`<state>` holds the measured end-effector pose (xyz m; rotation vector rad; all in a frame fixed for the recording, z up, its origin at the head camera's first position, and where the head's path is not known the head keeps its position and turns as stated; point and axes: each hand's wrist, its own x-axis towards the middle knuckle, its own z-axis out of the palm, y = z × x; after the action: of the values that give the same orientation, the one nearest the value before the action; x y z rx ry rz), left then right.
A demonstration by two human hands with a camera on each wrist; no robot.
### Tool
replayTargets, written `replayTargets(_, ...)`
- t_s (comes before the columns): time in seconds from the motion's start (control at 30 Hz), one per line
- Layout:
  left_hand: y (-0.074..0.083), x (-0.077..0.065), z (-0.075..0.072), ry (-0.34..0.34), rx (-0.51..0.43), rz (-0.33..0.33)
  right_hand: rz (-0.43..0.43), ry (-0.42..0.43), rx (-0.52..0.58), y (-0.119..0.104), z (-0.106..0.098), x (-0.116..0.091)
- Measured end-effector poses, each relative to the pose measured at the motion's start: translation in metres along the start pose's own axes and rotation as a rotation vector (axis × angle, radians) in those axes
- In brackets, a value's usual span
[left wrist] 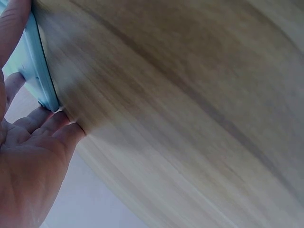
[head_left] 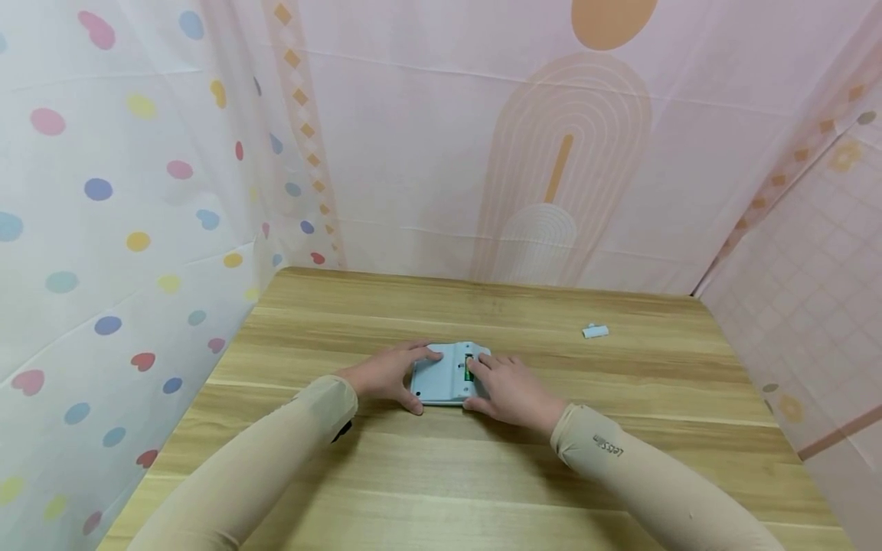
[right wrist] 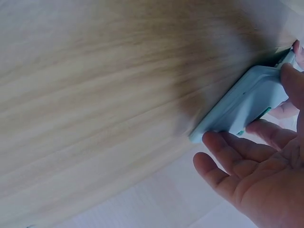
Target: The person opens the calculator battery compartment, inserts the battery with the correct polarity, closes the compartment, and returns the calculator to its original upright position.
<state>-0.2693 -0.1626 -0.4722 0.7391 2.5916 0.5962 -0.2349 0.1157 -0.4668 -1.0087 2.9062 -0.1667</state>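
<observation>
A light blue calculator (head_left: 436,379) lies back side up on the wooden table, its battery compartment uncovered. Inside the compartment a green battery (head_left: 469,373) shows. My left hand (head_left: 384,375) grips the calculator's left part, thumb at the near edge and index finger across the back. From the other side my right hand (head_left: 515,392) holds the right part, its thumb at the near edge and its index fingertip at the battery. In the right wrist view the other fingers (right wrist: 216,145) reach the calculator's rim (right wrist: 223,111). The left wrist view shows fingertips at a corner of the calculator (left wrist: 40,61).
A small light blue battery cover (head_left: 596,331) lies apart on the table (head_left: 641,367), to the right and farther back. Patterned curtains (head_left: 413,153) hang behind the table and along both sides.
</observation>
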Motion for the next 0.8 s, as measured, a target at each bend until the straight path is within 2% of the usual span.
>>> replayTargets(0.37,-0.0015,0.0004,0.0002,-0.001,0.004,0.008,-0.044,0.031,-0.102,-0.0006,0.0009,-0.0025)
replayTargets(0.8,-0.0035,0.0007,0.0007,-0.003,0.006,0.009,-0.033,0.03,-0.071,-0.0014,0.0009,-0.0023)
